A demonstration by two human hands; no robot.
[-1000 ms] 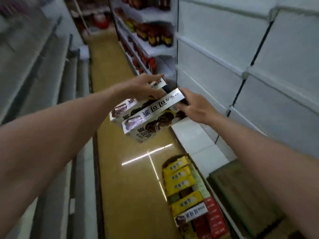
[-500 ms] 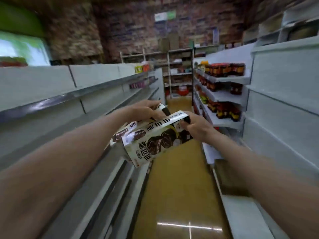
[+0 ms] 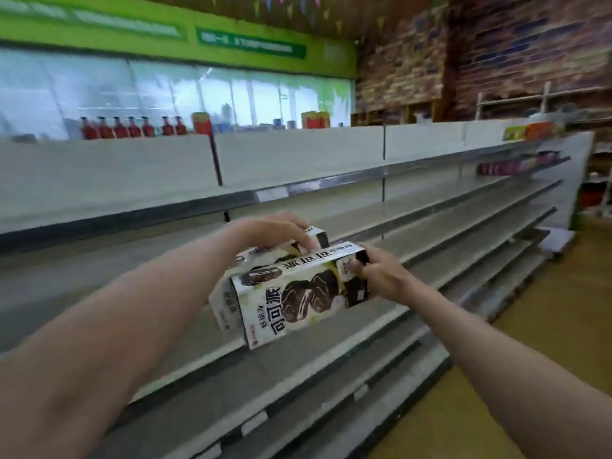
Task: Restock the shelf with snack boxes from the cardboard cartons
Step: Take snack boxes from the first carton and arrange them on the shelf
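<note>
At centre frame the left hand grips the rear snack box from above; the right hand clamps the front snack box. Both hang above the shelf. Carrying step; next, lower them onto it upright.

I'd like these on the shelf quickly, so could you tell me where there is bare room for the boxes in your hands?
The grey shelf tier behind the white chocolate-pie snack boxes runs bare rightwards until the pink packs. The tiers below are bare too. Only the top ledge is crowded, with red bottles.
</note>
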